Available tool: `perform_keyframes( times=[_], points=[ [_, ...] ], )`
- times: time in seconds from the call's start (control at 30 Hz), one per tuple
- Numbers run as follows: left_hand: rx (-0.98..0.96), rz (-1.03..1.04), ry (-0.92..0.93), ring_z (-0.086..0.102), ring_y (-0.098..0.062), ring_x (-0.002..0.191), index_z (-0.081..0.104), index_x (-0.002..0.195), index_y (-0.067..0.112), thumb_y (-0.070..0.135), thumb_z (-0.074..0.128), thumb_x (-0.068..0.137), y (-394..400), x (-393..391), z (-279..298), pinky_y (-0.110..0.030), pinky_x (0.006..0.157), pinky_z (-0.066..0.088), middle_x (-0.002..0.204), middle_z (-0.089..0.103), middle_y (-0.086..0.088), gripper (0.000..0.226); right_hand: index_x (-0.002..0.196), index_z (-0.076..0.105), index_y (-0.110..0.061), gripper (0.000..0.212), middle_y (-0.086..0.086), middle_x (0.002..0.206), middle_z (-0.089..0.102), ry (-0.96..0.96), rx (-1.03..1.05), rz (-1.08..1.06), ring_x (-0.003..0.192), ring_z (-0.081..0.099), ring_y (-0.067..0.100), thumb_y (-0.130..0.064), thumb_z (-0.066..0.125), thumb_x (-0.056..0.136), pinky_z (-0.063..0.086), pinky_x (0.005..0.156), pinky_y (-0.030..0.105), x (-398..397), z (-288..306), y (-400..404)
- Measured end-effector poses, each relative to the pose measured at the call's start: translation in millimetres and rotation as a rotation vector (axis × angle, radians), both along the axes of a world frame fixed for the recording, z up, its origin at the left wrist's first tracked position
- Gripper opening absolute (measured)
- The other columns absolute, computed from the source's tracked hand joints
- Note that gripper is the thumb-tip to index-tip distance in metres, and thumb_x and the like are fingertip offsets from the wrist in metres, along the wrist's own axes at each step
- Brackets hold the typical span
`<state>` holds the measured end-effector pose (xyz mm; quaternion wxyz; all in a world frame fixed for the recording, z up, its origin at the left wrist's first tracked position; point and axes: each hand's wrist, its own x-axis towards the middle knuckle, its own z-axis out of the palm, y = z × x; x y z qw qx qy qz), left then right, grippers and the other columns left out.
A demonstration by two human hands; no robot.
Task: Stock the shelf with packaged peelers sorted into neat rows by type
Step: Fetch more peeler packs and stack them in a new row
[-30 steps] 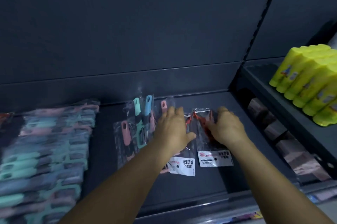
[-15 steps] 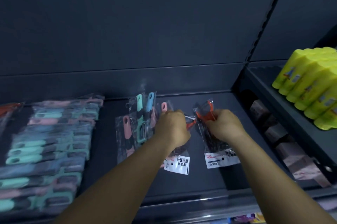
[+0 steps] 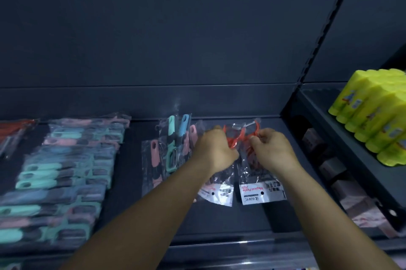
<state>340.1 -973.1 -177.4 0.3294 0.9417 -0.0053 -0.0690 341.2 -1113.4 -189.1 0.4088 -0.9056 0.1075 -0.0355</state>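
Both hands work at the back of the dark shelf (image 3: 219,217). The left hand (image 3: 214,151) has its fingers curled round the top of a clear packet holding a red peeler (image 3: 219,184), whose white label end lies toward the shelf's front edge. The right hand (image 3: 271,151) pinches the top of a second red peeler packet (image 3: 259,188) just beside the first (its label reads "Magical Peeler"). Left of them lies a small group of pastel peeler packets (image 3: 173,149), and further left a large overlapping stack of pastel peelers (image 3: 61,171). Yellow bottles (image 3: 377,120) sit on the neighbouring shelf at right.
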Motion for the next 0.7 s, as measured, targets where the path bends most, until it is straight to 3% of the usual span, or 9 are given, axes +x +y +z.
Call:
perform_keyframes(
  times=[0.17, 0.3, 0.37, 0.53, 0.6, 0.7],
  points=[
    [-0.441, 0.078, -0.012, 0.070, -0.026, 0.081, 0.067, 0.081, 0.014, 0.024, 0.072, 0.079, -3, 3, 11, -0.041, 0.076, 0.058, 0.085, 0.073, -0.009, 0.011, 0.084, 0.064, -0.016, 0.012, -0.002, 0.075, 0.070, -0.113, 0.138, -0.045, 0.069, 0.066, 0.021, -0.025, 0.057, 0.088, 0.054, 0.069, 0.035, 7, 8, 0],
    [-0.564, 0.092, -0.020, 0.071, -0.029, 0.078, 0.063, 0.073, 0.019, 0.028, 0.072, 0.080, 3, 8, 25, -0.046, 0.076, 0.058, 0.082, 0.073, -0.010, 0.014, 0.081, 0.065, -0.015, 0.015, 0.000, 0.071, 0.072, -0.171, 0.290, -0.032, 0.068, 0.069, 0.022, -0.028, 0.062, 0.087, 0.058, 0.072, 0.044, 7, 32, 10],
    [-0.552, 0.099, -0.053, 0.071, -0.026, 0.076, 0.064, 0.076, 0.019, 0.031, 0.071, 0.080, 10, 10, 31, -0.046, 0.076, 0.058, 0.080, 0.073, -0.007, 0.014, 0.080, 0.065, -0.012, 0.019, 0.000, 0.068, 0.069, -0.194, 0.394, -0.020, 0.063, 0.065, 0.021, -0.028, 0.060, 0.089, 0.056, 0.068, 0.043, 9, 45, 22],
    [-0.388, 0.174, -0.180, 0.068, -0.023, 0.074, 0.066, 0.084, 0.017, 0.038, 0.066, 0.080, 52, 10, 44, -0.035, 0.070, 0.057, 0.075, 0.071, -0.002, 0.021, 0.068, 0.060, -0.008, 0.031, -0.004, 0.046, 0.055, -0.148, 0.524, 0.093, 0.037, 0.049, 0.006, -0.019, 0.049, 0.095, 0.044, 0.041, 0.017, 13, 63, 74],
    [-0.288, 0.221, -0.212, 0.065, -0.022, 0.076, 0.065, 0.088, 0.017, 0.038, 0.064, 0.082, 80, 5, 45, -0.030, 0.069, 0.053, 0.078, 0.068, 0.000, 0.023, 0.064, 0.058, -0.010, 0.031, 0.000, 0.047, 0.054, -0.076, 0.576, 0.151, 0.043, 0.050, 0.012, -0.016, 0.049, 0.094, 0.048, 0.050, 0.026, 14, 62, 102],
    [-0.218, 0.257, -0.225, 0.063, -0.025, 0.079, 0.063, 0.089, 0.013, 0.034, 0.062, 0.083, 126, -6, 46, -0.029, 0.067, 0.048, 0.079, 0.065, -0.002, 0.022, 0.069, 0.063, -0.010, 0.025, 0.012, 0.064, 0.060, 0.029, 0.622, 0.212, 0.064, 0.049, 0.024, -0.015, 0.052, 0.090, 0.046, 0.067, 0.042, 12, 56, 147]
  ],
)
